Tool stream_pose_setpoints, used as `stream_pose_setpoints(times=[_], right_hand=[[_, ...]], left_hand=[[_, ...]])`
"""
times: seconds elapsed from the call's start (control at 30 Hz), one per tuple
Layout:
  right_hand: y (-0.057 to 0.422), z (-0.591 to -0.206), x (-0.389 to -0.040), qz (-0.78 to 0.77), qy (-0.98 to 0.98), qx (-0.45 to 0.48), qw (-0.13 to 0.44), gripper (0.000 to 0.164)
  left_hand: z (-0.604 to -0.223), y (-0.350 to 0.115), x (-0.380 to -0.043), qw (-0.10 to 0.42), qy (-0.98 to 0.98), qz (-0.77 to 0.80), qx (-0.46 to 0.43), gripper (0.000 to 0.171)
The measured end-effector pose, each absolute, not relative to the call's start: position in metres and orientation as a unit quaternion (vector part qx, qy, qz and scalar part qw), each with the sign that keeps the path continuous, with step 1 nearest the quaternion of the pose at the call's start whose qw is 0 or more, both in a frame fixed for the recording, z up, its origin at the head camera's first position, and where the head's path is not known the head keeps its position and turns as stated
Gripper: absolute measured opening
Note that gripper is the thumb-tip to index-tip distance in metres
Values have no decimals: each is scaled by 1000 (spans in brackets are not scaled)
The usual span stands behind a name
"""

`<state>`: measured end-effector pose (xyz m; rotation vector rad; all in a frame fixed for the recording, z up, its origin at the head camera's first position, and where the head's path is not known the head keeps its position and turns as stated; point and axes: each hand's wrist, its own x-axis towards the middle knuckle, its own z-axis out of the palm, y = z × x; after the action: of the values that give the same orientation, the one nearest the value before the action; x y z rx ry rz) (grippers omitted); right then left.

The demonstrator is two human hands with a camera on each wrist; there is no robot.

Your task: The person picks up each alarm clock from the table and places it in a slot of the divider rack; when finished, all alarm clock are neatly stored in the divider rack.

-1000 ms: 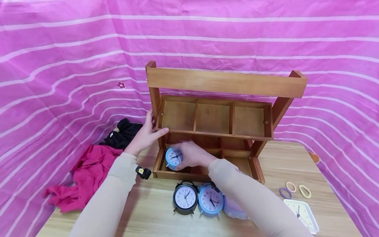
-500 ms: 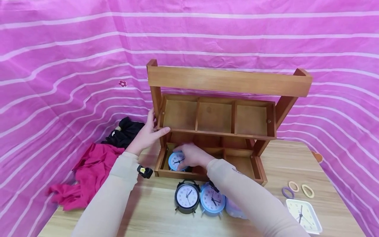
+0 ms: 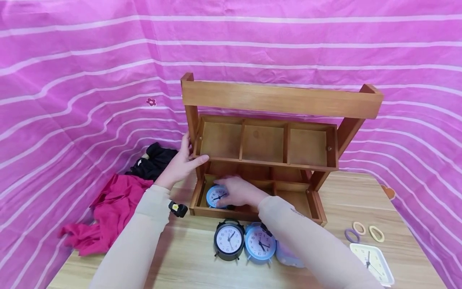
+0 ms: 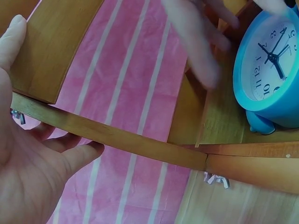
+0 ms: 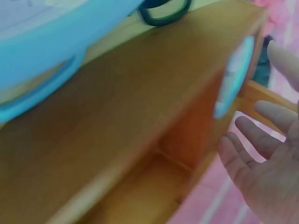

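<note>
From the head view, I have the left hand (image 3: 182, 163) gripping the wooden rack (image 3: 278, 97), probably to steady it; the blue clock (image 3: 214, 196) stands in its lower-left compartment (image 3: 207, 212). Left wrist: fingers (image 4: 84, 155) brace the side post (image 4: 126, 138). Right wrist: the right hand's (image 5: 268, 163) fingers spread loosely beside the clock, seemingly just guiding it.

The rack (image 3: 281, 98), cloths (image 3: 117, 208) to its left, rings (image 3: 353, 241) to its right, has one clock (image 3: 214, 197) inside, two clocks (image 3: 229, 241) before it.
</note>
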<state>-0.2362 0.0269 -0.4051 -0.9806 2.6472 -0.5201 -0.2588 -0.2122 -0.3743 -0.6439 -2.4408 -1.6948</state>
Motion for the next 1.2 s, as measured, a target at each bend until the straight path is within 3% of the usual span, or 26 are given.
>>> stream_pose_setpoints(times=[0.3, 0.6, 0.97, 1.2], right_hand=[[70, -374, -188, -197, 903, -370, 90, 82], [67, -385, -144, -129, 901, -402, 103, 84], [51, -427, -135, -75, 893, -423, 130, 78], [55, -419, -133, -106, 894, -417, 126, 79]], left_hand=[[-374, -212, -257, 50, -817, -539, -200, 99], [-373, -210, -255, 51, -821, -531, -204, 101], [-377, -214, -256, 60, -819, -532, -205, 102], [-374, -211, -256, 53, -815, -537, -210, 100]])
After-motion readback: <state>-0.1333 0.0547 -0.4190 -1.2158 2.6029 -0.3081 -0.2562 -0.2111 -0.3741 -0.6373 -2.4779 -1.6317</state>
